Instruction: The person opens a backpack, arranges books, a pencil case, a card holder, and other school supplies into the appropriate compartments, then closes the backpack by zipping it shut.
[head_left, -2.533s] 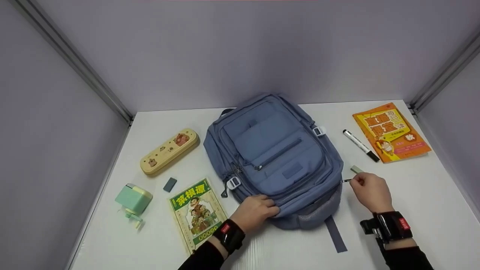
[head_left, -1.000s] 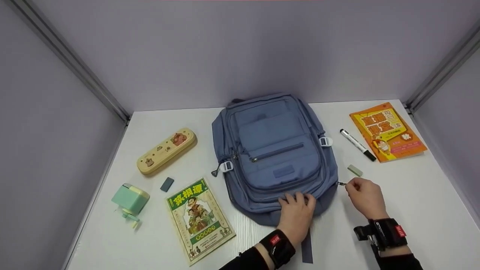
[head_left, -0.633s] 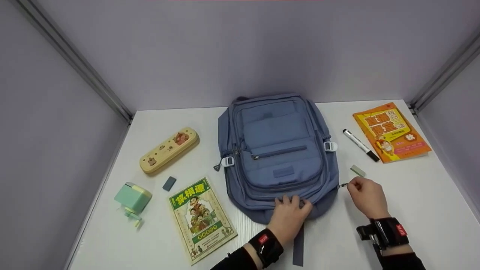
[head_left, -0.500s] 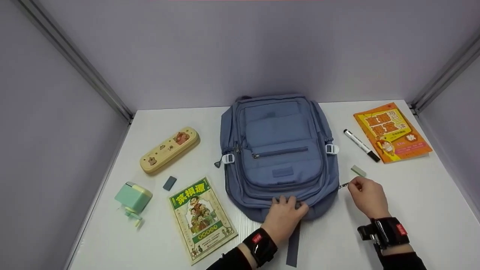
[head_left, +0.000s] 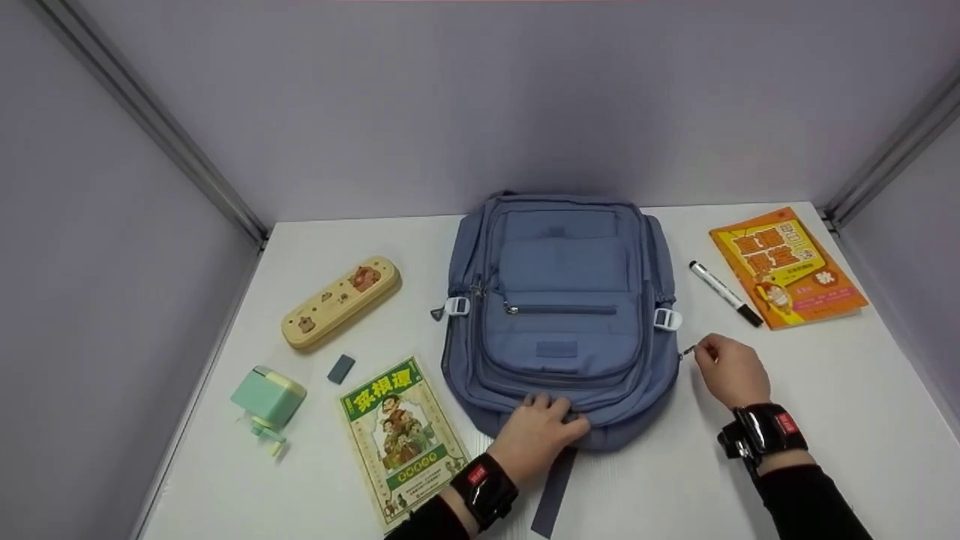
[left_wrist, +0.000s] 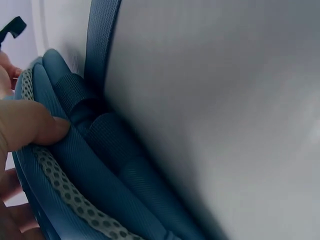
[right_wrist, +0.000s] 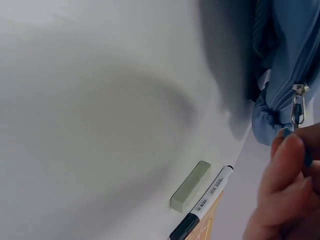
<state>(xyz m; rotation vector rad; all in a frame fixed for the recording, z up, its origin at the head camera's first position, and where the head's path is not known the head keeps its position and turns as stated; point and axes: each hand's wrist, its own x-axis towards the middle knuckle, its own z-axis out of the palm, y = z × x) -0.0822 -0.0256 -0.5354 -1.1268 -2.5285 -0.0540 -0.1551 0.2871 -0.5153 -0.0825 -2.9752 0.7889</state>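
A blue backpack (head_left: 562, 270) lies front side up on the white table, its top toward the back wall. At its near bottom edge my left hand (head_left: 536, 442) grips the fabric. In the left wrist view the thumb (left_wrist: 37, 122) presses the padded edge near a mesh strip (left_wrist: 75, 200), with fingers on the other side. Beside the bag's right edge, my right hand (head_left: 731, 367) pinches a zipper pull (head_left: 688, 350). The right wrist view shows the metal zipper slider (right_wrist: 299, 102) just beyond those fingertips.
On the left are a yellow pencil case (head_left: 341, 301), a dark eraser (head_left: 341, 368), a mint pencil sharpener (head_left: 268, 397) and a green-bordered book (head_left: 405, 435). To the right lie a marker (head_left: 724, 294), an orange book (head_left: 787, 266) and a pale green eraser (right_wrist: 191, 186). A strap (head_left: 553, 495) trails in front.
The backpack has turned from a slant to nearly straight. My left hand went right along its bottom edge, then back left. My right hand has recently shifted away from me with the zipper pull.
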